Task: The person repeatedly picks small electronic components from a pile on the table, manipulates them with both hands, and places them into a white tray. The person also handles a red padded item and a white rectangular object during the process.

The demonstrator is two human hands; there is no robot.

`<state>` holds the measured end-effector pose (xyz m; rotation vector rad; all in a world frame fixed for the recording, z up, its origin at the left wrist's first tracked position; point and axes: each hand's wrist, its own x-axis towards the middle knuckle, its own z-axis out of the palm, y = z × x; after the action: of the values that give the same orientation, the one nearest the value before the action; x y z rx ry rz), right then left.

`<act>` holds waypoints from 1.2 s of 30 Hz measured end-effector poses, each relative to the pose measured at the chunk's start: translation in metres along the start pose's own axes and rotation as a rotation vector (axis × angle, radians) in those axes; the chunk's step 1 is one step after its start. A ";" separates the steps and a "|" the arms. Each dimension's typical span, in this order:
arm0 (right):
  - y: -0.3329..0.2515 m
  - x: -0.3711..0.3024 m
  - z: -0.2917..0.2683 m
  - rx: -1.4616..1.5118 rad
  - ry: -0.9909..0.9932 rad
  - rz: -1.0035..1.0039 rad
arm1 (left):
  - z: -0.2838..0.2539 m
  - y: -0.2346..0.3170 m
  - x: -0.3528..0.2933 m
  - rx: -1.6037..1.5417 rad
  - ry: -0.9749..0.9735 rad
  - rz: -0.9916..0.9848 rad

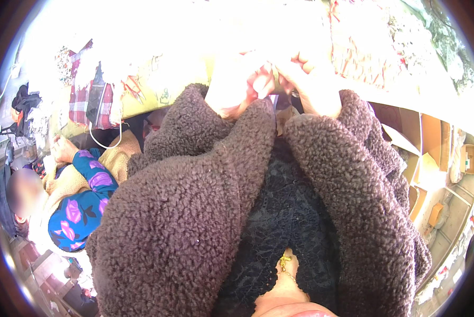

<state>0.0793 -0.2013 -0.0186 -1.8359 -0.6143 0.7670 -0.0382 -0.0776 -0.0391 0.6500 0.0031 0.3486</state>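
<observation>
My left hand and my right hand are close together over the near edge of a brightly lit table with a yellow cover. Glare washes out much of both. The fingers of my left hand are curled, with thumb and fingertips drawn together. Those of my right hand are bent inward toward the left, also closed. Whatever lies between the fingertips is lost in the brightness. Brown fleecy sleeves cover both my forearms.
To the left, a plaid cloth hangs over the table edge beside a white cord. A co-worker in a blue flowered sleeve sits there. Reddish strands lie at the right. Cardboard boxes stand below the table's right side.
</observation>
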 end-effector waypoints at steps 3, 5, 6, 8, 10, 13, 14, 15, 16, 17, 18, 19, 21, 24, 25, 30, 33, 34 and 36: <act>-0.005 -0.005 -0.003 -0.021 -0.012 -0.168 | 0.004 0.006 0.000 0.128 0.036 -0.030; -0.012 -0.009 -0.006 0.032 -0.042 -0.213 | 0.008 0.010 0.000 0.356 0.082 -0.025; -0.016 -0.011 -0.008 0.058 -0.057 -0.231 | 0.011 0.011 -0.001 0.515 0.142 -0.038; -0.024 -0.013 -0.010 0.109 -0.082 -0.267 | 0.017 0.012 -0.002 0.630 0.154 -0.070; -0.030 -0.013 -0.010 0.150 -0.166 -0.231 | 0.022 0.013 -0.004 0.547 0.070 -0.098; -0.032 -0.015 -0.010 0.338 -0.312 -0.045 | 0.026 0.010 -0.008 0.368 0.075 -0.079; -0.033 -0.014 -0.012 0.341 -0.330 -0.073 | 0.025 0.011 -0.008 0.387 0.109 -0.120; -0.033 -0.013 -0.015 0.281 -0.303 -0.149 | 0.023 0.012 -0.009 0.372 0.110 -0.142; -0.034 -0.010 -0.020 0.113 -0.268 -0.278 | 0.020 0.015 -0.008 0.340 0.061 -0.132; -0.035 -0.003 -0.027 0.042 -0.223 -0.316 | 0.016 0.017 -0.006 0.415 0.043 -0.095; -0.036 0.004 -0.035 0.059 -0.156 -0.278 | 0.011 0.022 -0.002 0.470 -0.025 -0.025; -0.037 0.011 -0.043 0.141 -0.083 -0.296 | 0.007 0.026 0.002 0.522 -0.092 0.047; -0.044 0.038 -0.066 -0.295 0.041 -0.536 | 0.000 0.036 0.011 1.743 -0.097 0.513; -0.038 0.062 -0.071 -0.727 0.066 -0.511 | -0.002 0.044 0.020 1.505 0.005 0.508; -0.036 0.063 -0.075 -0.890 0.053 -0.383 | -0.001 0.043 0.022 1.375 -0.010 0.489; -0.029 0.055 -0.087 -0.909 0.084 -0.521 | 0.000 0.037 0.024 1.136 -0.024 0.348; -0.039 0.059 -0.108 -1.017 0.205 -0.694 | 0.001 0.031 0.018 0.523 0.076 0.130; -0.043 0.061 -0.114 -1.005 0.205 -0.583 | 0.002 0.030 0.017 0.404 0.107 0.098; -0.048 0.065 -0.120 -0.988 0.242 -0.565 | 0.005 0.026 0.014 0.508 0.131 0.130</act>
<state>0.2083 -0.2112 0.0462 -2.3725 -1.4300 -0.2115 -0.0322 -0.0568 -0.0187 1.1322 0.1803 0.5221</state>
